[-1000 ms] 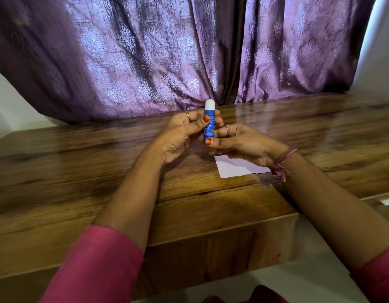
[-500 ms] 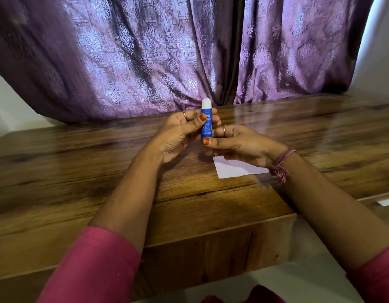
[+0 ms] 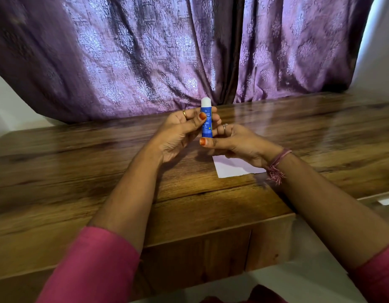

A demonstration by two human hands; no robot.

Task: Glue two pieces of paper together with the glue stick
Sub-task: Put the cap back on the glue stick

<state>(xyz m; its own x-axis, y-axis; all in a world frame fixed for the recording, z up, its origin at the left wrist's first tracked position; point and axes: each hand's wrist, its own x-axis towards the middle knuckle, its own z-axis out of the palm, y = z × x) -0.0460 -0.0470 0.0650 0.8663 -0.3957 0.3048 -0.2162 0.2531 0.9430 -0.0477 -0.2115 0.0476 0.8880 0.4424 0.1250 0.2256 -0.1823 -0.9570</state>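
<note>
Holding a blue glue stick (image 3: 206, 124) upright above the wooden worktop (image 3: 80, 171), white end up. Gripping its upper body with the left hand (image 3: 180, 132), thumb across the label and fingers curled behind. Pinching its lower end with the right hand (image 3: 235, 143), thumb under the base. Lying flat on the worktop just below the right hand, a white paper (image 3: 233, 169), partly hidden by that wrist. Hanging behind the worktop, a purple curtain (image 3: 145, 51).
</note>
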